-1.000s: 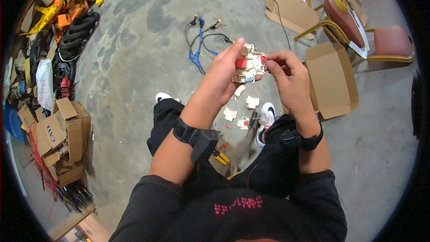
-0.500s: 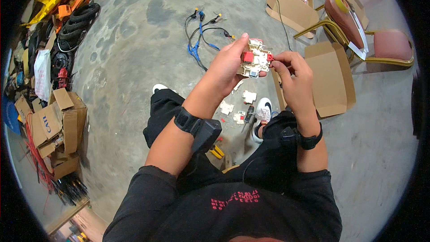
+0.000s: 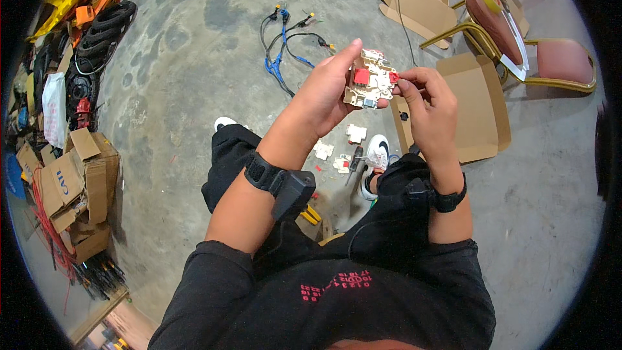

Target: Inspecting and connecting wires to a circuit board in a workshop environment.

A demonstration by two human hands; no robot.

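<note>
My left hand (image 3: 329,91) is closed around a cream plastic electrical part (image 3: 371,87), open-faced, with a red block and small metal pieces inside. The thumb lies along its upper left edge and the fingers pass beneath it. At the part's right edge, my right hand (image 3: 433,107) pinches a small red piece (image 3: 394,78) between thumb and fingertips. That piece still touches the cream part. Below the hands, several similar cream pieces (image 3: 356,133) lie on the floor by my shoe. A dark-handled screwdriver (image 3: 356,157) lies beside them.
A blue and black cable bundle (image 3: 278,58) lies ahead on the floor. Open cardboard boxes (image 3: 476,107) and chairs (image 3: 558,65) stand at the right. Along the left are a torn carton (image 3: 68,185), black hoses (image 3: 107,35) and scrap. Yellow-handled pliers (image 3: 311,214) lie between my legs.
The whole view has shifted slightly. My hands keep nearly the same hold, with the cream part turned a little and my right fingers still at the red piece.
</note>
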